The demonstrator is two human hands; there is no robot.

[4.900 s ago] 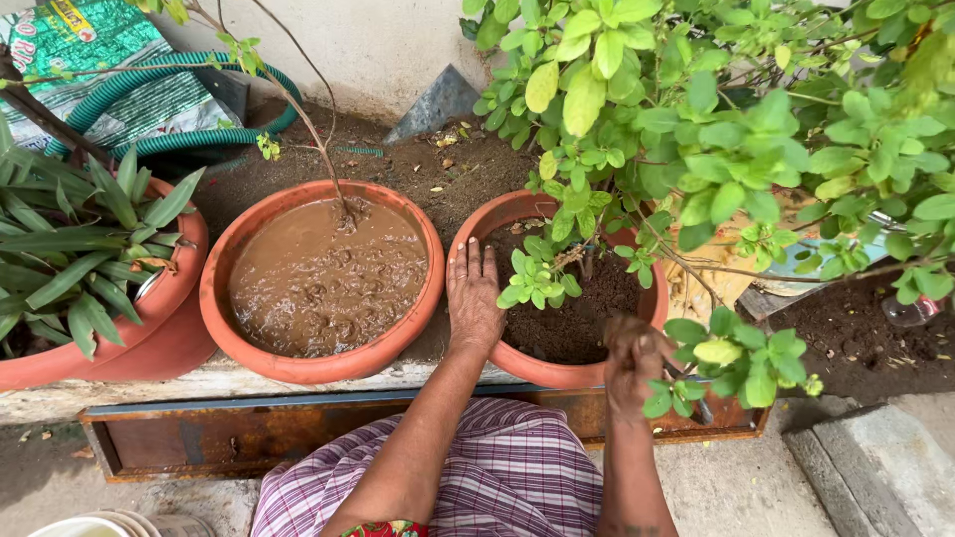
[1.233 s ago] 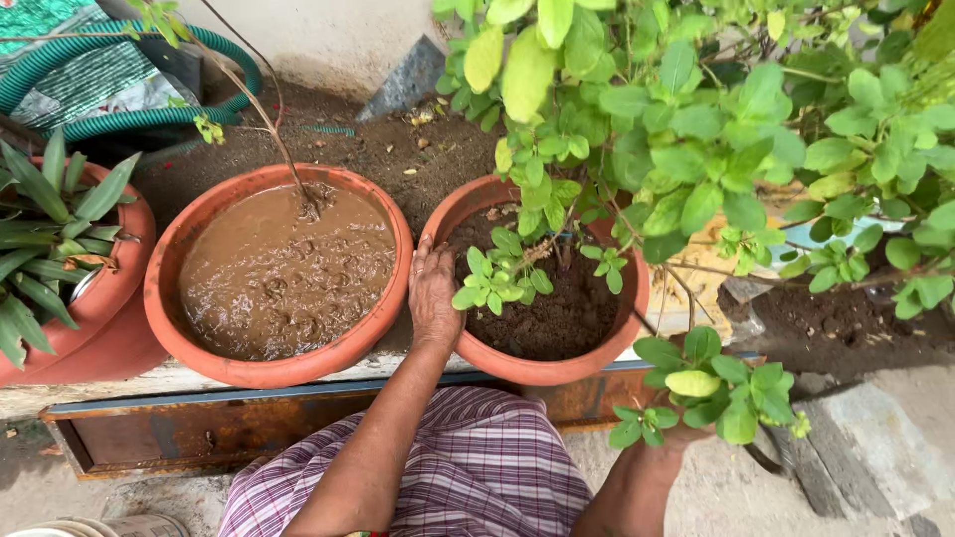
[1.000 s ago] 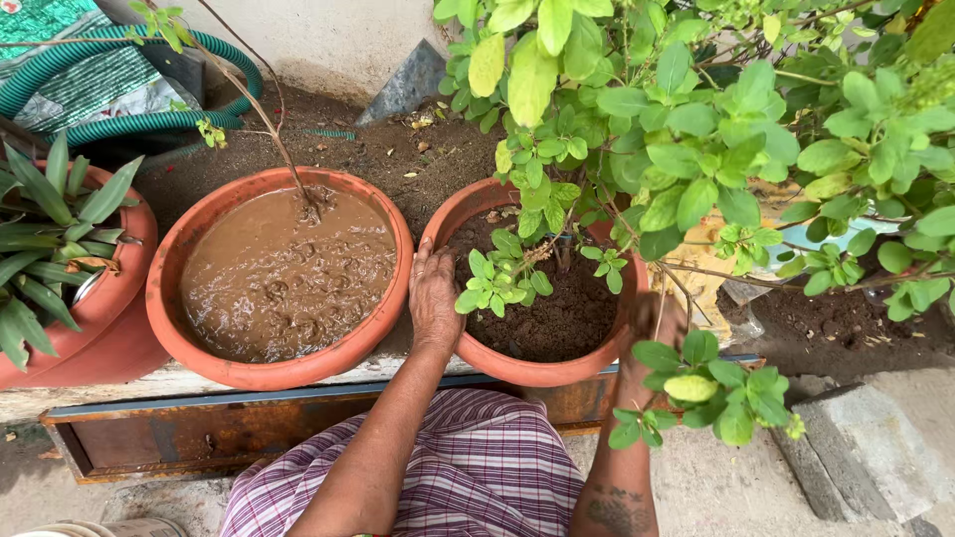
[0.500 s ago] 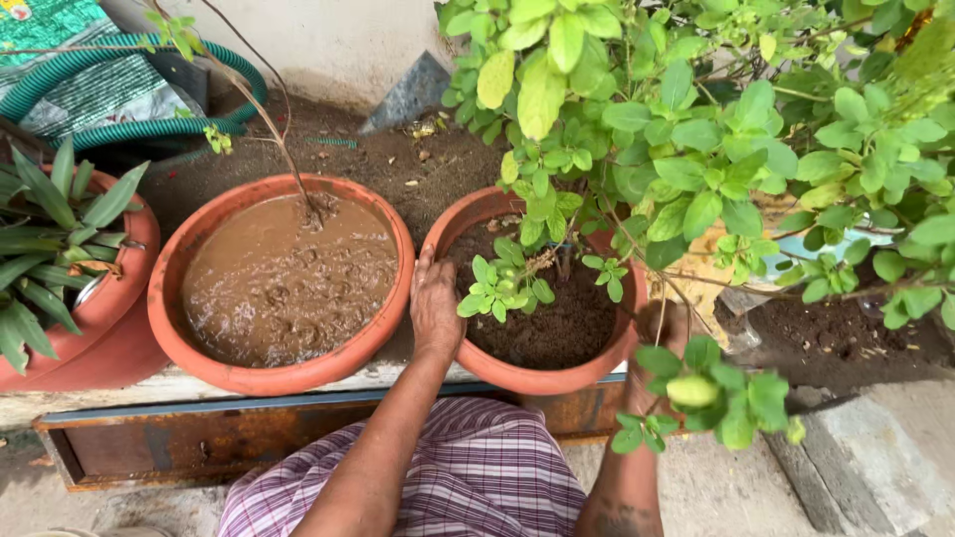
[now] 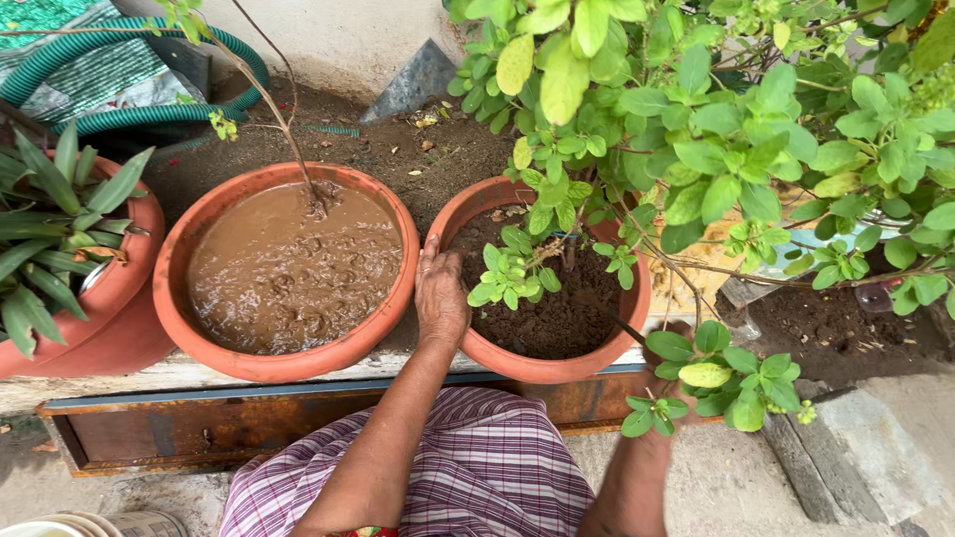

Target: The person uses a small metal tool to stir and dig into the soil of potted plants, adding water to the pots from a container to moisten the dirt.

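Observation:
My left hand (image 5: pixel 440 294) lies flat on the near-left rim of a terracotta pot (image 5: pixel 557 370), between it and the neighbouring pot. This pot holds dark soil (image 5: pixel 557 320) and a leafy green shrub (image 5: pixel 716 129) that spreads over the right half of the view. My right hand (image 5: pixel 672 332) is at the pot's right rim, mostly hidden behind leaves. A thin dark tool (image 5: pixel 622 325) runs from that hand into the soil. My forearms reach out over a purple checked cloth (image 5: pixel 497 467) on my lap.
A second terracotta pot (image 5: pixel 298 363) to the left is full of muddy brown water, with a thin bare stem. A third pot (image 5: pixel 134 288) with long spiky leaves stands far left. Behind lie a green hose (image 5: pixel 149 121) and loose soil. A rusty metal frame (image 5: pixel 199 428) and a stone block (image 5: pixel 856 457) lie in front.
My right hand has come up from low at the right to the pot's right rim, and the dark tool now reaches into the soil. My left hand has stayed on the rim.

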